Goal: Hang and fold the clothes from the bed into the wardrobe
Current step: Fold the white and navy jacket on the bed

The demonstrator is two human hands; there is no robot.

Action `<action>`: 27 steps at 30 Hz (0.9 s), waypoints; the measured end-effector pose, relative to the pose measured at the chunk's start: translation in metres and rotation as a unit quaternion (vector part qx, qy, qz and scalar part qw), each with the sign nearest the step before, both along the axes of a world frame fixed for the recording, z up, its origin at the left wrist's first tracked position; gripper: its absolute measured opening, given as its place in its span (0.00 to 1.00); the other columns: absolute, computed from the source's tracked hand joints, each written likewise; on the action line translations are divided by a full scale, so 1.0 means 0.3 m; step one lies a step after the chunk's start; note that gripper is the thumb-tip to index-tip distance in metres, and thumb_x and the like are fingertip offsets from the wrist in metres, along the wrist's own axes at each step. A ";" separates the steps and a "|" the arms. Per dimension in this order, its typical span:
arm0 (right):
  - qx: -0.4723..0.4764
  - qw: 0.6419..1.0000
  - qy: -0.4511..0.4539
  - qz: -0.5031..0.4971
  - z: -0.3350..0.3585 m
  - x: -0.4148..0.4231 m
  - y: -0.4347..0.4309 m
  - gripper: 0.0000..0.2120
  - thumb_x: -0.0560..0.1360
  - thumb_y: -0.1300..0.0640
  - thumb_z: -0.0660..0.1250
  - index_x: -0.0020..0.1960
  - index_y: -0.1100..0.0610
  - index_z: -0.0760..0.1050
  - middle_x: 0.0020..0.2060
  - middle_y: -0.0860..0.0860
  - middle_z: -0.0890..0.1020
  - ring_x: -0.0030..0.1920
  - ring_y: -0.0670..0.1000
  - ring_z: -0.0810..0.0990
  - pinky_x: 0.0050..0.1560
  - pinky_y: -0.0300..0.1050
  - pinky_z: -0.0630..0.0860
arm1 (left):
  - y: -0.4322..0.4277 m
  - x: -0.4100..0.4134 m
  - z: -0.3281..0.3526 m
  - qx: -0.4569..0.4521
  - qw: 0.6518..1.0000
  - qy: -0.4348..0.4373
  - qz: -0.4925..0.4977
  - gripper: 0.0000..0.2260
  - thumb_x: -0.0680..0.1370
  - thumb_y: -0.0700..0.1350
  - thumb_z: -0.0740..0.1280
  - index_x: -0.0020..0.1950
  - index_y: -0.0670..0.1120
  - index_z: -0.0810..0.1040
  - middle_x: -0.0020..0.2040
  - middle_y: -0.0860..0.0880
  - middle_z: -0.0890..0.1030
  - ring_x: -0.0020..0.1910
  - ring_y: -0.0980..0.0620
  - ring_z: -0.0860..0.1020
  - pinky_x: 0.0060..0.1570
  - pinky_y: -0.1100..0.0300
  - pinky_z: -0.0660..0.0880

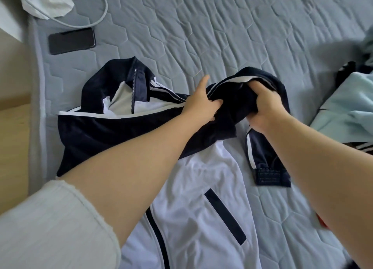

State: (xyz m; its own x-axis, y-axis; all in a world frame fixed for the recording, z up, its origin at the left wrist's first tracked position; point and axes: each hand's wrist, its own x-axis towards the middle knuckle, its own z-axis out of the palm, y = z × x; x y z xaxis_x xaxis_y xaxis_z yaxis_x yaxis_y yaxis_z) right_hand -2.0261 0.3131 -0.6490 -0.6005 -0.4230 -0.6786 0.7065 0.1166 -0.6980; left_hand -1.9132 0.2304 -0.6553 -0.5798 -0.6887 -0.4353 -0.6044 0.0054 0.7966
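A navy and white track jacket (201, 188) lies spread on the grey quilted bed (222, 26), collar toward the far left, zip partly undone. Its right sleeve (248, 99) is bunched up near the shoulder. My left hand (201, 103) presses and pinches the navy fabric at the shoulder, thumb lifted. My right hand (264, 107) is closed around the bunched sleeve, fingers tucked into it. The sleeve's ribbed cuff (270, 176) hangs down onto the bed below my right wrist.
A dark phone (71, 40) lies at the bed's left edge beside a grey cable (101, 12) and white crumpled cloth (46, 2). Pale blue clothing (347, 111) is heaped at the right. A wooden floor (12, 127) shows left of the mattress.
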 end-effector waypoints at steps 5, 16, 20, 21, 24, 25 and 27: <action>0.100 0.976 0.171 0.090 0.018 0.012 0.045 0.07 0.72 0.56 0.68 0.37 0.56 0.75 0.31 0.48 0.81 0.33 0.46 0.81 0.38 0.42 0.79 | 0.017 -0.082 0.089 -0.076 0.997 0.008 0.002 0.12 0.77 0.40 0.58 0.53 0.54 0.77 0.34 0.55 0.76 0.30 0.57 0.78 0.32 0.63 0.78; 0.312 0.792 0.506 0.139 0.128 -0.002 0.157 0.18 0.71 0.56 0.68 0.58 0.53 0.68 0.54 0.50 0.67 0.51 0.52 0.68 0.50 0.44 0.64 | 0.048 -0.030 0.205 -0.016 0.999 0.032 -0.023 0.10 0.69 0.43 0.57 0.31 0.53 0.74 0.34 0.53 0.78 0.42 0.50 0.78 0.53 0.46 0.76; 0.277 0.762 0.543 0.218 0.139 -0.009 0.165 0.06 0.76 0.57 0.63 0.50 0.58 0.76 0.48 0.53 0.76 0.53 0.58 0.71 0.48 0.44 0.64 | 0.056 -0.018 0.213 -0.003 0.999 0.039 -0.007 0.10 0.65 0.44 0.57 0.29 0.55 0.75 0.34 0.53 0.78 0.44 0.46 0.79 0.55 0.44 0.75; 0.244 0.782 0.529 0.220 0.139 -0.005 0.167 0.05 0.76 0.59 0.62 0.48 0.59 0.75 0.44 0.52 0.76 0.51 0.57 0.73 0.45 0.43 0.65 | 0.052 -0.020 0.218 0.003 0.999 0.041 0.007 0.10 0.64 0.45 0.57 0.29 0.56 0.75 0.35 0.52 0.78 0.44 0.45 0.78 0.54 0.44 0.75; 0.178 0.808 0.503 0.249 0.137 0.029 0.163 0.06 0.72 0.64 0.62 0.48 0.57 0.71 0.43 0.48 0.74 0.47 0.53 0.73 0.41 0.41 0.64 | 0.051 -0.024 0.226 0.021 0.999 0.049 -0.001 0.10 0.66 0.43 0.58 0.30 0.55 0.76 0.37 0.49 0.79 0.42 0.47 0.77 0.50 0.44 0.76; 0.173 0.806 0.502 0.261 0.135 0.040 0.159 0.10 0.71 0.64 0.63 0.51 0.55 0.71 0.45 0.47 0.72 0.49 0.52 0.72 0.44 0.41 0.65 | 0.055 -0.024 0.226 0.020 0.998 0.048 -0.019 0.10 0.68 0.42 0.58 0.32 0.54 0.76 0.37 0.49 0.79 0.42 0.48 0.77 0.49 0.45 0.76; 0.175 0.797 0.513 0.266 0.135 0.055 0.151 0.13 0.70 0.65 0.62 0.53 0.55 0.72 0.46 0.47 0.71 0.50 0.53 0.71 0.46 0.44 0.68 | 0.064 -0.022 0.222 0.013 0.998 0.043 -0.049 0.11 0.70 0.40 0.59 0.33 0.52 0.75 0.35 0.50 0.78 0.41 0.50 0.76 0.51 0.47 0.75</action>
